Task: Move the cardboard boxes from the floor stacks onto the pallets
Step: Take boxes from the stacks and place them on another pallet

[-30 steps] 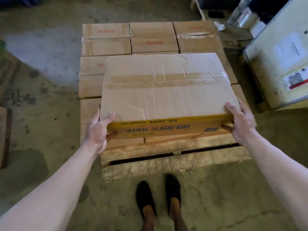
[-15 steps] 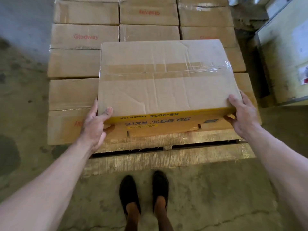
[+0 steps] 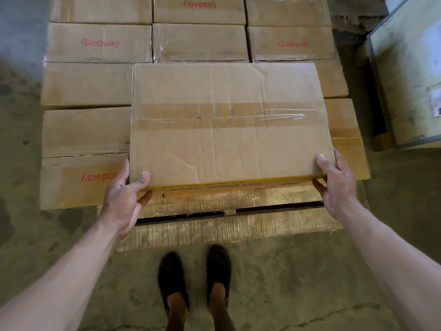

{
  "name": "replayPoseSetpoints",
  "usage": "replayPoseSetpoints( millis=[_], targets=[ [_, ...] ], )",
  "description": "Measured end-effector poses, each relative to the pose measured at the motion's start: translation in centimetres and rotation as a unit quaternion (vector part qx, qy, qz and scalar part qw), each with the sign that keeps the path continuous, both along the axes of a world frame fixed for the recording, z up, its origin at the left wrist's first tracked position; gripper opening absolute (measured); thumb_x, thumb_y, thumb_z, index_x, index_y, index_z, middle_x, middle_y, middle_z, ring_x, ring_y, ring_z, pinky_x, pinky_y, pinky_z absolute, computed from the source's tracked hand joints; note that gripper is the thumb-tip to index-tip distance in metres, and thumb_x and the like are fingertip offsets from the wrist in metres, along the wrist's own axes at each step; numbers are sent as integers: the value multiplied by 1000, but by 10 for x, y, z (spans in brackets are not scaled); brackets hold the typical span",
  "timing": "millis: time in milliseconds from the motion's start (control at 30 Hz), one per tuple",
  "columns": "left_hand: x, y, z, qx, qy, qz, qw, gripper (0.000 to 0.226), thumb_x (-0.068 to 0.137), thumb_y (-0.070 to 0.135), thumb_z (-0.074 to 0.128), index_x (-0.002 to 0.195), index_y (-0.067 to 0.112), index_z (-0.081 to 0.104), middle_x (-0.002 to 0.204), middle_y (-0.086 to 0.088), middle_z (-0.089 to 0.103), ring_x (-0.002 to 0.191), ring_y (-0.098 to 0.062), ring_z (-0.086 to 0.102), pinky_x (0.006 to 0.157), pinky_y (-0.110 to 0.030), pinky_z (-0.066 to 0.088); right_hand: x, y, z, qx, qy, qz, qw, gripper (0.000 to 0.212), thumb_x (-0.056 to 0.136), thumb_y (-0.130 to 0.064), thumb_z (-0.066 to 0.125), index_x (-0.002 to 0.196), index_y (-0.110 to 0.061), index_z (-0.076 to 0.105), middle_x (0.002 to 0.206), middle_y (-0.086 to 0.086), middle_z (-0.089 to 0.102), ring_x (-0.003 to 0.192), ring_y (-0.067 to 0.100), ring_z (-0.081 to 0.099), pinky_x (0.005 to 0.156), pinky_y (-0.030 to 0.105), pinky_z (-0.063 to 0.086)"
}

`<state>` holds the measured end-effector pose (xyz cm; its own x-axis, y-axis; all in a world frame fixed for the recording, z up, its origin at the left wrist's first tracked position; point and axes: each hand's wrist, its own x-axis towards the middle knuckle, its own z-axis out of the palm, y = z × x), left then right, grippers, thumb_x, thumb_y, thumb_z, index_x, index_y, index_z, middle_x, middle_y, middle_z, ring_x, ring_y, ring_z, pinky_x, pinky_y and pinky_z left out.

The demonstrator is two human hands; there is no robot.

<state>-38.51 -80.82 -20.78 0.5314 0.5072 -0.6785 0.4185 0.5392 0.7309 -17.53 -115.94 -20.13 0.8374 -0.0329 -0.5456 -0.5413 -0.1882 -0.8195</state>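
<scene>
- Taped brown cardboard box with a yellow front edge (image 3: pixel 229 120): centre of frame, over the near row of brown "Glodway" cartons (image 3: pixel 100 43) on the wooden slatted pallet (image 3: pixel 214 225); whether it touches them cannot be told.
- Left hand (image 3: pixel 124 197): clasps the lower-left corner, thumb on top, fingers curled beneath.
- Right hand (image 3: pixel 336 185): clasps the lower-right corner the same way.
- Black shoes (image 3: pixel 171 278): bottom centre, on the concrete floor (image 3: pixel 286 271).

On the box (image 3: pixel 229 125), the near yellow side's print is unreadably blurred.
</scene>
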Motion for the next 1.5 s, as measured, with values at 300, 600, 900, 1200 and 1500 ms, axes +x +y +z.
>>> replayPoseSetpoints(
  millis=[300,600,900,1200,1500],
  targets=[
    [-9,-7,-10,17,46,9,999,62,101,6,49,154,32,32,129,9,57,122,-17,53,116,-45,33,-16,-6,-20,-10,-21,-3,1000,78,66,-57,75,138,-36,54,127,-7,59,120,19,56,105,49,49],
    [-9,-11,-1,118,82,-78,987,58,97,16,58,150,31,39,126,11,58,120,-16,54,111,-38,39,-16,-11,-22,-148,-32,56,987,66,94,-51,61,152,-29,39,148,-1,46,133,24,46,112,50,41],
    [-24,-17,74,434,197,-189,858,67,98,43,57,155,15,34,156,-11,40,143,-32,37,116,-46,30,-30,30,65,-321,-101,194,921,64,97,-50,56,154,-38,30,157,9,33,143,32,32,112,54,34],
    [-103,39,259,602,144,-138,773,57,93,39,65,136,3,57,138,-20,57,126,-35,53,106,-44,41,-129,166,220,-282,-219,387,850,62,99,-57,45,152,-25,38,149,10,43,136,32,39,108,41,34],
    [-335,130,425,637,157,69,751,57,88,39,70,131,2,61,134,-17,60,126,-37,54,105,-42,42,-324,344,406,-165,-383,479,772,64,98,-56,49,150,-18,43,151,10,45,138,29,42,112,39,32]
  ],
)
